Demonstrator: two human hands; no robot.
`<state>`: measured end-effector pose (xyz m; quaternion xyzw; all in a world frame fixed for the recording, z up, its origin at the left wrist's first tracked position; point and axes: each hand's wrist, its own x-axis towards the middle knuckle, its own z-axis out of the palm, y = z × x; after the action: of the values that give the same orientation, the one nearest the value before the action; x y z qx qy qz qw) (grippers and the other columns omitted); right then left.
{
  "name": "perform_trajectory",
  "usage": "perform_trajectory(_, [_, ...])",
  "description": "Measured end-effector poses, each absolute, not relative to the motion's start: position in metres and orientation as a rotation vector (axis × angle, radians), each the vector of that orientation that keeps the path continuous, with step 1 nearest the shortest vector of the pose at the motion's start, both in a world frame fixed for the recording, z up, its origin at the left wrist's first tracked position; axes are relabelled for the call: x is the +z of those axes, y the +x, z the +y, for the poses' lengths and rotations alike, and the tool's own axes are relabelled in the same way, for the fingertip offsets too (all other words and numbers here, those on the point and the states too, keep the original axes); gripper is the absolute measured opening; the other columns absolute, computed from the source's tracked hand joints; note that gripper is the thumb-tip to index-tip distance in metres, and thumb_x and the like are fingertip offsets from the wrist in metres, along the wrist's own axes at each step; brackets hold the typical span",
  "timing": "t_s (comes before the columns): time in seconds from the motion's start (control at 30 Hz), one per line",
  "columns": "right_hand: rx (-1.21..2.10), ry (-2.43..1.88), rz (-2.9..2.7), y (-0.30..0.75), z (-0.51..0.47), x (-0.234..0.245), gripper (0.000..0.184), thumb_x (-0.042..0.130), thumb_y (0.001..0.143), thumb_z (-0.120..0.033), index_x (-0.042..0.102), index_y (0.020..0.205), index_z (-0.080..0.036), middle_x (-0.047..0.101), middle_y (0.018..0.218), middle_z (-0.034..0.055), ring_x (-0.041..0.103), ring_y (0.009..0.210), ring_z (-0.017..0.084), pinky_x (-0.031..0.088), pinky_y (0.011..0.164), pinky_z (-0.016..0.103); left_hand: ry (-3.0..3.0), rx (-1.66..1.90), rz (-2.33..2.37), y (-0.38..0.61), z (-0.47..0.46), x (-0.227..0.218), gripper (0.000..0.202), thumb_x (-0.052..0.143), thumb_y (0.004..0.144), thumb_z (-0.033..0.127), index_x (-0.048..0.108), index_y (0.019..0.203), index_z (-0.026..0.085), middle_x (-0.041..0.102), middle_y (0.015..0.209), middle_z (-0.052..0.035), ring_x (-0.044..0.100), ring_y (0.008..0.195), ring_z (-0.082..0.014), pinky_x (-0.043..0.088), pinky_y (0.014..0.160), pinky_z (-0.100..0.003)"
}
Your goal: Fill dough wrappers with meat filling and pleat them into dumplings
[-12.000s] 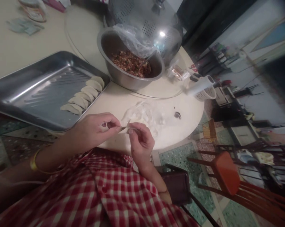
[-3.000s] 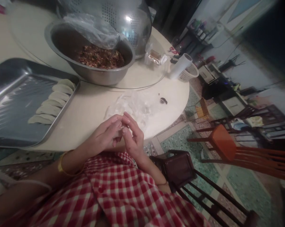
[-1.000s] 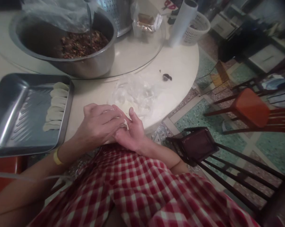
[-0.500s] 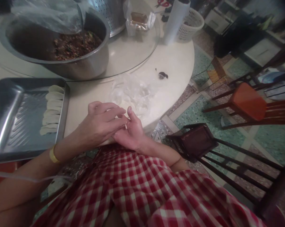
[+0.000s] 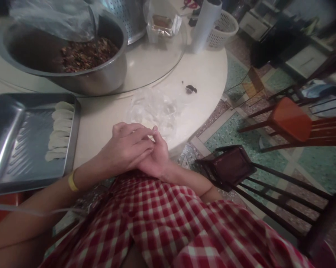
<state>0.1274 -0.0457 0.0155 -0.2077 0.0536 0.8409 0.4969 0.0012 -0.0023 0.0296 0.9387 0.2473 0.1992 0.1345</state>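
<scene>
Above the table's near edge, my left hand (image 5: 130, 146), with a yellow band on its wrist, lies across my right hand (image 5: 157, 158). My left fingers are bent and pressed together over the right palm. The right hand is turned palm up and cupped, its thumb raised against the left fingertips. A small pale bit shows by the thumb; whatever lies between the hands is hidden. Just beyond them is a crumpled clear plastic bag (image 5: 154, 108) with something pale in it. To the left, a metal tray (image 5: 25, 130) holds a row of several folded dumplings (image 5: 60, 128).
A big metal pot (image 5: 101, 80) of dark chopped filling (image 5: 87, 54), with a plastic bag and a utensil handle, stands on the glass turntable (image 5: 157, 76). Farther back are a plastic roll (image 5: 205, 26) and a white basket (image 5: 223, 31). A dark chair (image 5: 232, 163) is at the right.
My left hand has moved slightly right and farther over the right palm, closing the gap at the right thumb. The view has shifted a little.
</scene>
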Motion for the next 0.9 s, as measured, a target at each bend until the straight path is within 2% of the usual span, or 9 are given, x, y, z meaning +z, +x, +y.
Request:
perform_trajectory(0.17, [2.025,-0.507,0.155,0.127,-0.047,0.013,0.058,0.014,0.099,-0.057,0.061,0.098,-0.021,0.071,0.087,0.0017,0.069,0.076,0.014,0.061,0.078,0.037,2.905,0.710,0.709,-0.002,-0.007,0.027,0.017,0.050,0.096,0.037,0.065,0.100,0.030,0.069,0.110,-0.0030,0.061,0.104,-0.0280,0.044,0.087,-0.045])
perform_trajectory(0.33, [2.041,-0.493,0.139,0.126,-0.048,0.012,0.061,0.010,0.100,-0.053,0.061,0.095,-0.021,0.072,0.082,0.0042,0.069,0.073,0.014,0.061,0.069,0.028,2.945,0.661,0.659,-0.001,-0.006,0.025,0.019,0.048,0.095,0.035,0.065,0.094,0.030,0.068,0.111,-0.0003,0.060,0.104,-0.0264,0.045,0.087,-0.043])
perform_trajectory(0.47, [2.027,-0.513,0.068,0.125,-0.049,0.012,0.065,0.008,0.098,-0.055,0.062,0.097,-0.020,0.073,0.081,-0.0008,0.069,0.073,0.011,0.058,0.071,0.025,2.897,0.651,0.554,-0.001,-0.002,0.025,0.018,0.049,0.095,0.033,0.066,0.091,0.030,0.066,0.119,-0.0002,0.060,0.103,-0.0276,0.043,0.088,-0.045])
perform_trajectory(0.53, [2.030,-0.520,0.052,0.126,-0.050,0.010,0.065,0.009,0.097,-0.057,0.063,0.098,-0.021,0.073,0.081,-0.0023,0.069,0.076,0.012,0.058,0.075,0.030,2.842,0.602,0.579,-0.006,0.000,0.028,0.018,0.051,0.095,0.038,0.068,0.098,0.032,0.064,0.126,-0.0019,0.058,0.110,-0.0295,0.041,0.093,-0.047])
perform_trajectory(0.63, [2.009,-0.485,0.056,0.128,-0.049,0.005,0.062,0.014,0.097,-0.059,0.062,0.111,-0.023,0.073,0.086,0.0024,0.069,0.084,0.019,0.060,0.079,0.043,2.787,0.668,0.685,-0.020,0.000,0.034,0.027,0.058,0.092,0.044,0.065,0.115,0.030,0.062,0.130,-0.0069,0.056,0.117,-0.0299,0.039,0.099,-0.048])
perform_trajectory(0.77, [1.968,-0.436,0.035,0.127,-0.050,0.001,0.061,0.014,0.098,-0.060,0.054,0.130,-0.027,0.071,0.107,0.0072,0.067,0.093,0.020,0.058,0.080,0.041,2.780,0.849,0.900,-0.032,-0.010,0.034,0.015,0.063,0.091,0.032,0.066,0.104,0.024,0.066,0.117,-0.0094,0.058,0.109,-0.0279,0.043,0.095,-0.046])
perform_trajectory(0.9, [1.989,-0.477,0.050,0.122,-0.052,0.003,0.061,0.016,0.097,-0.061,0.053,0.133,-0.028,0.070,0.107,0.0066,0.065,0.083,0.018,0.058,0.078,0.038,2.799,0.857,0.993,-0.027,-0.021,0.026,0.007,0.062,0.091,0.026,0.066,0.097,0.025,0.068,0.110,-0.0067,0.059,0.105,-0.0269,0.045,0.092,-0.047])
